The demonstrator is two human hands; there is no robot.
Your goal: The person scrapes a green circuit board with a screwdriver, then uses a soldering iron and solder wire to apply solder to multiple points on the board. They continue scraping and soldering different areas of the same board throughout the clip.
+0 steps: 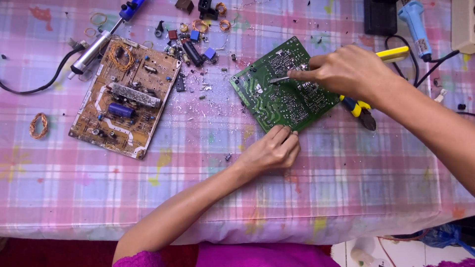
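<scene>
A green circuit board (277,101) lies solder side up in the middle of the table. My left hand (272,148) rests at its near edge, fingertips pressed on the board's corner. My right hand (346,71) hovers over the board and grips a yellow-handled soldering iron (393,53); the metal tip (279,79) touches the board's solder side. A brown circuit board (126,96) with blue capacitors and a copper coil lies component side up to the left, untouched.
A pink checked tablecloth (198,188) covers the table, littered with solder bits. Loose components (193,44) and copper coils lie at the back. A desoldering pump (99,42), blue-and-yellow cutters (361,111), a blue tool (415,27) and a power strip (462,24) are around.
</scene>
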